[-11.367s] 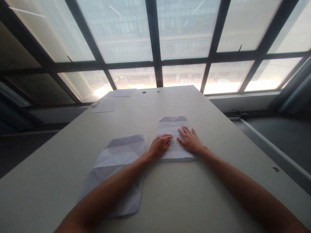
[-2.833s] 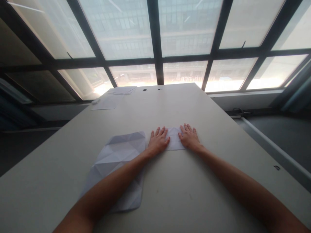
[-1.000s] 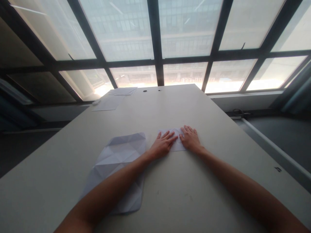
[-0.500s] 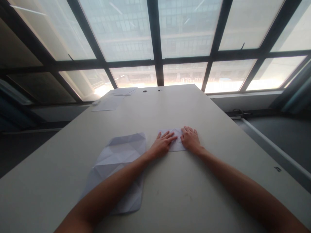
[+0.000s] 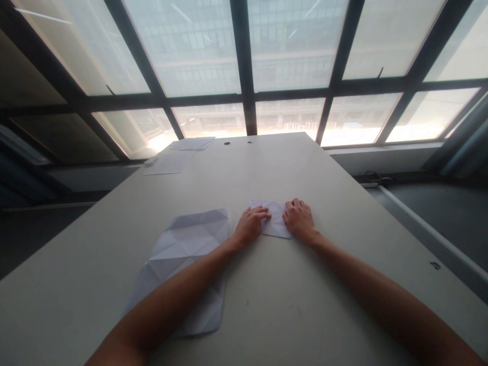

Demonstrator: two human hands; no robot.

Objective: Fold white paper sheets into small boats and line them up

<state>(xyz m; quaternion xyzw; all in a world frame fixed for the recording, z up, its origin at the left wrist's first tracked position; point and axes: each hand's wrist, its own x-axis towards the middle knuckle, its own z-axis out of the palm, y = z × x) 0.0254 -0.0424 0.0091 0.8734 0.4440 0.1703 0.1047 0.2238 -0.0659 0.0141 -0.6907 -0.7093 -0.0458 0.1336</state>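
Observation:
A small folded sheet of white paper with crossing crease lines lies between my hands on the white table. My left hand rests on its left side, fingers loosely bent and somewhat apart, the index finger reaching toward the middle. At the right edge, my right hand has its fingers curled down over the paper, the thumb on the near part; the fingers cover that edge. The sheet now sits slightly askew, its near edge slanting. Left of it, partly under my left forearm, a larger creased sheet of paper lies spread out.
Several loose white sheets lie at the table's far left corner, with a small white item beside them. Two dark holes sit near the far edge. A small dark mark shows near the right edge. Large windows stand beyond the table.
Compared with earlier, the paper is folded smaller. In the last half second my left hand has drawn back left with fingers more bent, my right fingers have curled, and the sheet has turned slightly.

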